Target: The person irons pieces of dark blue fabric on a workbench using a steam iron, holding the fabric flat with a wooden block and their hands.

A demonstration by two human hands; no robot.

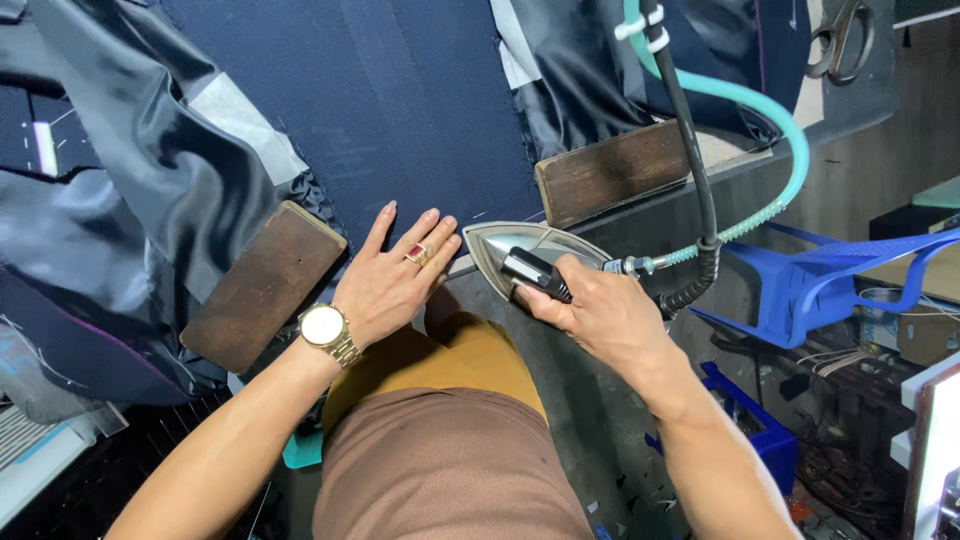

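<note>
My right hand (pixel 600 312) is closed in a full grip around the black handle of the steam iron (pixel 530 255). The iron rests sole-down at the near edge of the tabletop (pixel 640 225), nose pointing toward my left hand, just at the lower border of the navy cloth (pixel 400 110).

My left hand (pixel 390 285) grips nothing. It lies flat, fingers spread and apart, pressing the navy cloth just left of the iron's nose. A watch sits on that wrist and a red-stoned ring on one finger.

Progress, as judged from this view: the navy cloth ahead of both hands lies flat and smooth, with a lengthwise seam or band running away from me. The iron stands at the near edge of that panel, so most of the visible panel lies beyond the iron. I cannot tell which areas are already pressed.

Surroundings relative to the right grip:
- Behind and to the right: a black cord (pixel 690 130) and a teal hose (pixel 770 115) rise from the iron's heel and loop overhead.
- Ahead: a wooden block (pixel 610 170) lies on the tabletop, near the iron's far side.
- Beyond my left hand: a second wooden block (pixel 262 285) lies angled beside shiny dark lining fabric (pixel 110 190), bunched in folds.
- Far right: a blue plastic chair (pixel 830 285).
- Upper right: scissors (pixel 840 40) hang.

Obstructions: both blocks and the bunched lining border the pressing area closely.
</note>
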